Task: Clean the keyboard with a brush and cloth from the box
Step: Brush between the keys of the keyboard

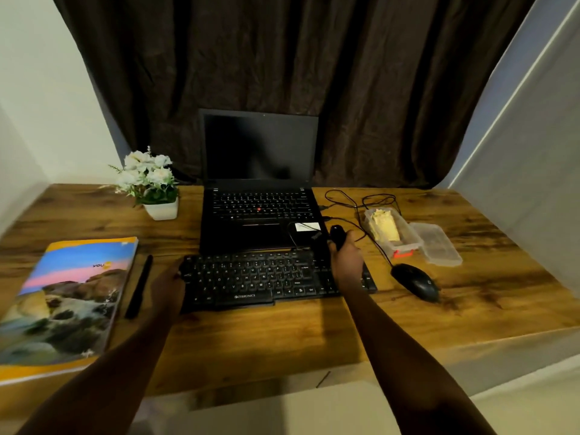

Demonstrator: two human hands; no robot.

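Nearest the front edge of the wooden bench (282, 340), the black keyboard (251, 277) lies flat, roughly centred, its long side parallel to that edge. The left hand (168, 287) rests at the keyboard's left end, fingers curled against its side; whether this grip actually clamps the keyboard cannot be told. The right hand (346, 262) is above the keyboard's right part, its grip clenched around a dark brush (337, 235) whose blurred upper end points away from the person. Near the front left corner lies a colourful book (69, 302), with a black pen (139, 285) just beside it, between book and keyboard. To the right of the keyboard sits a black mouse (416, 282), its cable (370, 233) running back past the right hand. Farther back on the right stands an open clear plastic box (392, 233) holding a yellow cloth (384, 226); its clear lid (436, 243) lies just beside it, towards the right edge. Behind the keyboard an open laptop (259, 183) with a dark screen stands close to the back edge. Left of it is a white pot of pale flowers (150, 183), and a dark curtain (282, 73) hangs behind.
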